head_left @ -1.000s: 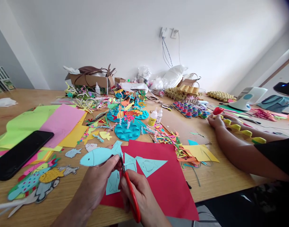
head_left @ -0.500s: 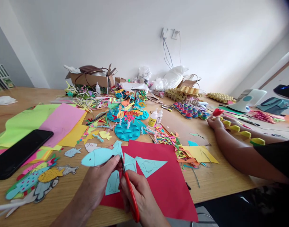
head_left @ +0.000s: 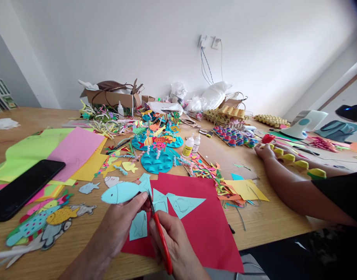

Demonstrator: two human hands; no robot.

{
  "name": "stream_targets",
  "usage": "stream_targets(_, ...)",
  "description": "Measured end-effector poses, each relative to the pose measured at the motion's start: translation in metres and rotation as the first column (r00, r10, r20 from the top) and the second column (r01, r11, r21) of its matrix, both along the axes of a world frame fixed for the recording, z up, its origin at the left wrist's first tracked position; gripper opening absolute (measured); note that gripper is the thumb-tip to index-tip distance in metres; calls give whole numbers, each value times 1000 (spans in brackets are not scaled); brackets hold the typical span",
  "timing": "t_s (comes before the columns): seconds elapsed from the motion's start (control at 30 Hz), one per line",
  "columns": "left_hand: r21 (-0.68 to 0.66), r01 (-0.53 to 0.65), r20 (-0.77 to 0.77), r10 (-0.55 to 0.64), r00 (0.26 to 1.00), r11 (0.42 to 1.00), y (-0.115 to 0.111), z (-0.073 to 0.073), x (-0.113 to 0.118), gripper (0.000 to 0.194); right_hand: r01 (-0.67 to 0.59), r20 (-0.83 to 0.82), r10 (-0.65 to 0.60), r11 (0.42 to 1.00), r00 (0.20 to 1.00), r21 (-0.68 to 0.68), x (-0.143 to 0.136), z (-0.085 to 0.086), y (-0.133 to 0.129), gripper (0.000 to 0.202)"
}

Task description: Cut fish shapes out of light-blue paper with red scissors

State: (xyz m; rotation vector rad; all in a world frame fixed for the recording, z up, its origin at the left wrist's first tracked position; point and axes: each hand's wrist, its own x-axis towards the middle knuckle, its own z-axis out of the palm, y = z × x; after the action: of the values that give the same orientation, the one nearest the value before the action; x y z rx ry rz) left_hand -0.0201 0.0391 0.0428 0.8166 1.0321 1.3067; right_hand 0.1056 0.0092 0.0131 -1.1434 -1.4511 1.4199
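Note:
Near the front edge of the table, my left hand [head_left: 124, 214] pinches a light blue paper fish [head_left: 120, 192] whose head points left. My right hand [head_left: 169, 233] is closed round red-handled scissors [head_left: 163, 243], their dark blades against the paper at the fish's tail end. Below both hands lies a red sheet [head_left: 202, 225]. On it rest light blue pieces with drawn fish, one a triangle [head_left: 184, 205], another a strip [head_left: 138, 226] partly behind my left hand.
A black phone [head_left: 27, 188], coloured sheets [head_left: 77, 151] and paper fish [head_left: 60, 216] are at left. Glue bottles [head_left: 188, 146] and a blue fish display [head_left: 157, 161] stand behind the red sheet. At right, another person's arms [head_left: 292, 190] reach over yellow egg-carton pieces [head_left: 289, 158].
My left hand and the paper fish have shifted very slightly. The scissors remain at the tail end.

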Motion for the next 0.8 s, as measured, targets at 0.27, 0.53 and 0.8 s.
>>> stream_targets(0.27,-24,49,17,-48,999,999,0,-1,-4,15,-14,19,14,1000,1000,-10,2,-2,0,55)
stream_targets(0.53,-43,110,6,-110,994,993,1,-1,-8,15,-30,89,30,999,996,9,6,1,0,55)
stream_targets(0.8,-79,225,4,-226,974,971,5,-4,-18,16,-62,114,58,998,992,31,10,-5,-3,45)
